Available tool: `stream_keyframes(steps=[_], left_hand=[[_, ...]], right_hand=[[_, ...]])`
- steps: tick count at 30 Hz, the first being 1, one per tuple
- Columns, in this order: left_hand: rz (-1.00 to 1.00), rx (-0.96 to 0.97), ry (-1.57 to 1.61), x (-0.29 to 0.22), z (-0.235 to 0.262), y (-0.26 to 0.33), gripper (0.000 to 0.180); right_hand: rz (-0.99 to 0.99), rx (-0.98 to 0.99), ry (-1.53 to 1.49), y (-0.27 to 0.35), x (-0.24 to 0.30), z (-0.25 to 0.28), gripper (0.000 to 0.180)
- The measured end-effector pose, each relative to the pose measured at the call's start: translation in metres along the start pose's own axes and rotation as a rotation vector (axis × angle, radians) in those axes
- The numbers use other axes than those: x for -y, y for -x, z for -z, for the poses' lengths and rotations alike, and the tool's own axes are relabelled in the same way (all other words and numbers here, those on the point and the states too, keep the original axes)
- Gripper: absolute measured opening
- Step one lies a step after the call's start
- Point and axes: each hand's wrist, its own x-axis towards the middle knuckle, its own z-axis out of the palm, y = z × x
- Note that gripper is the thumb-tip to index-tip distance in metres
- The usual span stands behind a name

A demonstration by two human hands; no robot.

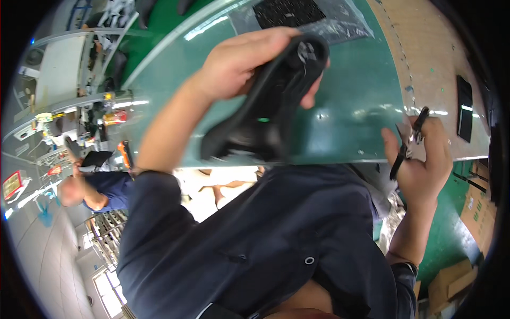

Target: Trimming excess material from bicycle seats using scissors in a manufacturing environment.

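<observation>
A black bicycle saddle (265,109) is tilted over the green tabletop, slightly blurred at its wide end. My left hand (234,64) is wrapped round its narrow end, thumb on the near side and fingertips showing past the far edge. To the right, my right hand (425,159) holds a small pair of nippers (410,142) with black handles and a metal middle. The nippers lie across the palm and fingers, apart from the saddle.
A clear plastic bag (345,24) with black speckled material lies at the far side of the green tabletop (356,106). A black phone (464,109) rests on the brown surface at right. Cardboard boxes (451,284) stand below right. Another person (106,186) works at left.
</observation>
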Motion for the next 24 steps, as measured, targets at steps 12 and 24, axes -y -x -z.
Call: stream_keyframes(steps=[12,24], left_hand=[[0.325,0.497,-1.166,0.019,-0.001,-0.044,0.028],[-0.302,0.015,-1.47,0.09,-0.005,0.022,0.035]], right_hand=[[0.174,0.21,0.378,0.014,-0.009,0.027,0.044],[0.21,0.417,0.483,0.015,0.002,0.0,0.036]])
